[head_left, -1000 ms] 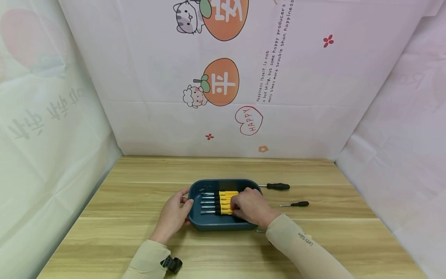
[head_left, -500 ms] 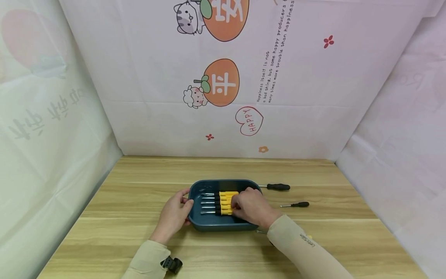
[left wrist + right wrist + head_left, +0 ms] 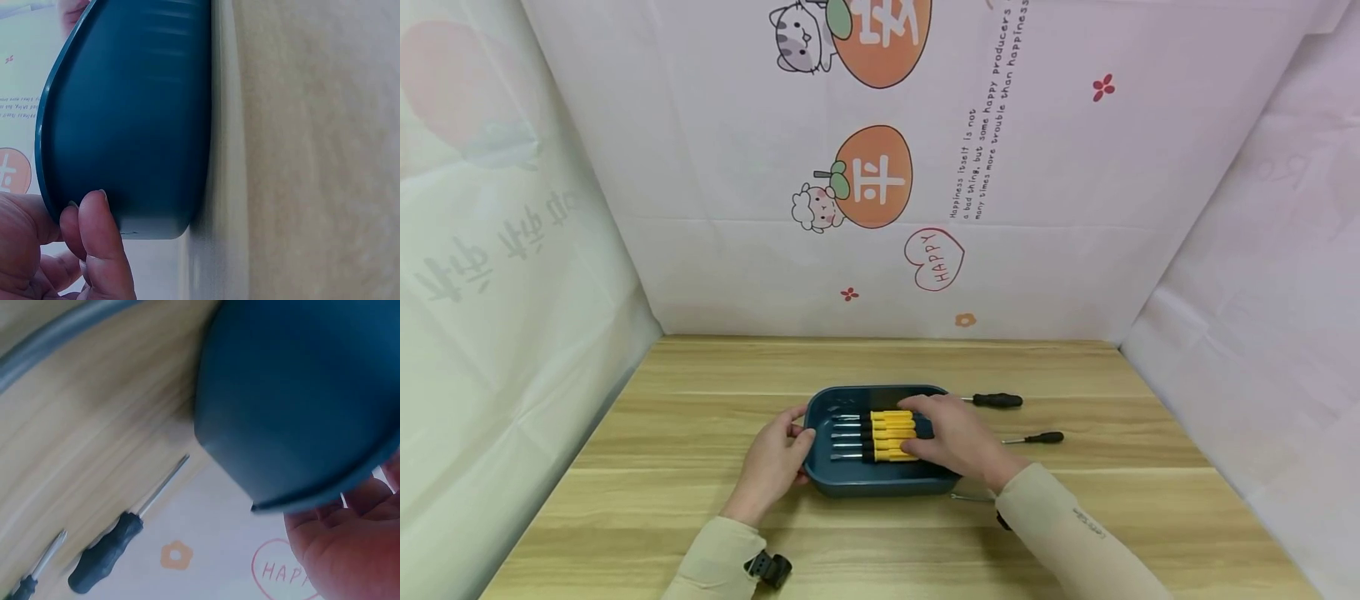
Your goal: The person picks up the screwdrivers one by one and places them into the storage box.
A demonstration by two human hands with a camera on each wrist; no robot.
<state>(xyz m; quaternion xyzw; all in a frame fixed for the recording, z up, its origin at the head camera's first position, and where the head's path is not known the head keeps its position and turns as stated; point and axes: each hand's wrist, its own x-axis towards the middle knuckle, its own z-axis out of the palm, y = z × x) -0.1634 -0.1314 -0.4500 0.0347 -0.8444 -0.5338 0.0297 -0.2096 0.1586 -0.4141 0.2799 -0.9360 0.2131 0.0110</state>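
A dark blue plastic tub (image 3: 880,488) sits on the wooden table. Inside it, several screwdrivers (image 3: 891,433) with yellow handles and black collars lie side by side, blades to the left. My left hand (image 3: 775,454) grips the tub's left end, thumb at the rim; in the left wrist view its fingertips (image 3: 97,219) press the outer wall. Above the tub's right part is my right hand (image 3: 958,437), thumb and fingers spread apart near the handle ends. The right wrist view shows this hand's fingers (image 3: 369,497) beyond the rim, partly hidden by the tub wall (image 3: 294,406).
Right of the tub lie a black-handled screwdriver (image 3: 997,401) and a smaller black-handled one (image 3: 1045,437). A thin metal shaft (image 3: 972,498) shows near the tub's front right corner, its other end hidden by the right sleeve. A printed white sheet (image 3: 1045,275) hangs behind the table.
My right hand has drawn back slightly to the right, its fingers spreading off the yellow handles, more of which now shows. The left hand and tub have stayed put.
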